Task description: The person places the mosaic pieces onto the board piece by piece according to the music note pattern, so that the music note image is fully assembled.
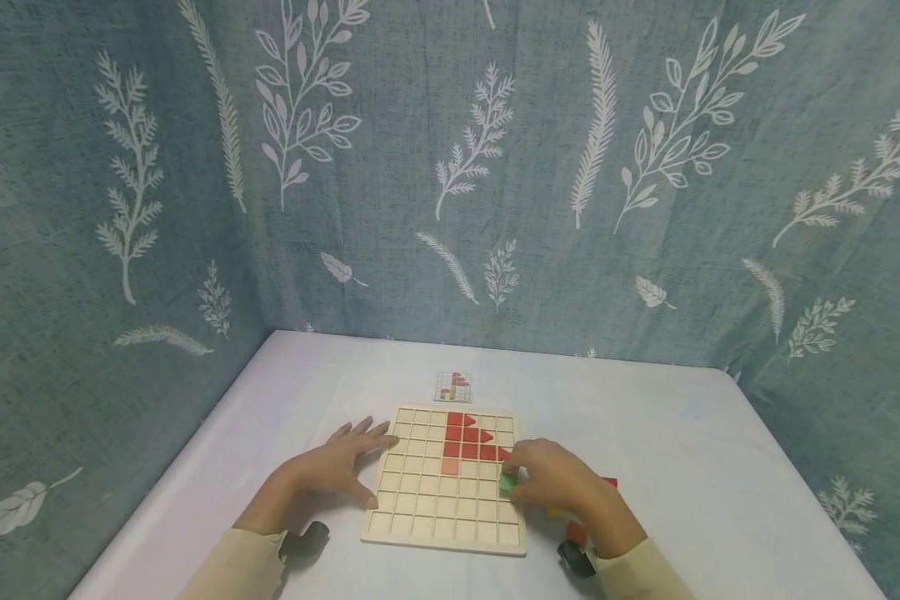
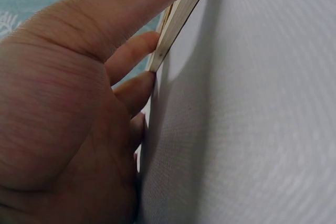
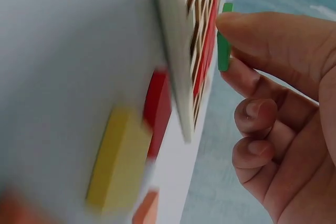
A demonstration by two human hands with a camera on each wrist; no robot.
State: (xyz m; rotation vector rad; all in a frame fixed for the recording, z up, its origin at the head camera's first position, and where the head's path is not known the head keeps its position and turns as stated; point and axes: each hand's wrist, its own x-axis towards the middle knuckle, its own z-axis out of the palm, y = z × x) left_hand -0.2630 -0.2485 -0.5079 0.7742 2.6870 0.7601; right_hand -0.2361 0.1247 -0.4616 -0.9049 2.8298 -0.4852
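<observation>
A wooden grid board lies on the white table, with red squares and triangles forming rows in its upper cells. One orange square sits just below them. My right hand pinches a green tile between thumb and finger over the board's right side; in the right wrist view the green tile is held above the grid. At the board's left edge my left hand spreads its fingers, thumb and fingertips at the rim; the left wrist view shows them along the wooden edge.
Behind the board lies a small pattern card with a coloured grid picture. Loose pieces lie right of the board, partly under my right arm: a yellow block, a red block and orange ones. Patterned cloth hangs behind the table.
</observation>
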